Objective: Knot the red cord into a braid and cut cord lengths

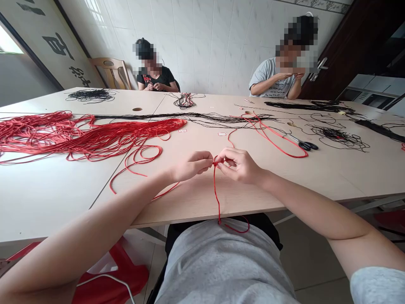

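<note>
Red cord point(215, 183) between left fingers point(202, 157) and right fingers point(225, 155)

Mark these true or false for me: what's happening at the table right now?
1. The left hand and right hand both pinch a red cord. True.
2. The scissors lie to the left of the hands. False: they lie on the table to the right of the hands.
3. A bundle of red cords lies on the floor. False: it lies on the table.
4. A person sits across the table. True.
</note>
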`<state>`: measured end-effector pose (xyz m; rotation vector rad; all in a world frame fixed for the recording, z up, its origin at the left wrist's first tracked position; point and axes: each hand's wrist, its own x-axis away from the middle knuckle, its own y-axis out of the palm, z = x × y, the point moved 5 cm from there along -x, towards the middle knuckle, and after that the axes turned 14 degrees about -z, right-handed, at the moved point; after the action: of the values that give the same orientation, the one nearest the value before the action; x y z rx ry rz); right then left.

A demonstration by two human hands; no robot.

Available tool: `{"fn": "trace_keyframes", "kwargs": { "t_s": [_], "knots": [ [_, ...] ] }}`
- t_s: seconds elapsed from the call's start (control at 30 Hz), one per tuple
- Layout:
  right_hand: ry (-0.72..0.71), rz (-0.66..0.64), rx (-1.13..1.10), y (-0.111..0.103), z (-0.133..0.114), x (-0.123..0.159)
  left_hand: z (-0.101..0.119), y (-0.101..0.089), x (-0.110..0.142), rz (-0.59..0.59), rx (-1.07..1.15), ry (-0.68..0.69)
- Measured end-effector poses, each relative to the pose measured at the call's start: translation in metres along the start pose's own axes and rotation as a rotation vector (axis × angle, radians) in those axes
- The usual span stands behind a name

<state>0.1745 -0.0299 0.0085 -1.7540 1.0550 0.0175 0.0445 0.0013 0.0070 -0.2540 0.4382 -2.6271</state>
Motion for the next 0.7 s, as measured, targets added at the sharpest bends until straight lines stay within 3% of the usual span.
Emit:
{"fn": "trace_keyframes", "kwargs": {
  "t_s": [0.3,0.7],
  "knots": [
    [-0.098,0.031,0.104,-0.0044,-0.0008,0.0027,0.0036,-0.0036,0.002,0.086,-0.309,0.106],
    [-0.034,0.047,0.18,-0.0031,0.0,0.0042,0.0022,-0.0071,0.0003,0.194,-0.419,-0.003]
  ]
}}
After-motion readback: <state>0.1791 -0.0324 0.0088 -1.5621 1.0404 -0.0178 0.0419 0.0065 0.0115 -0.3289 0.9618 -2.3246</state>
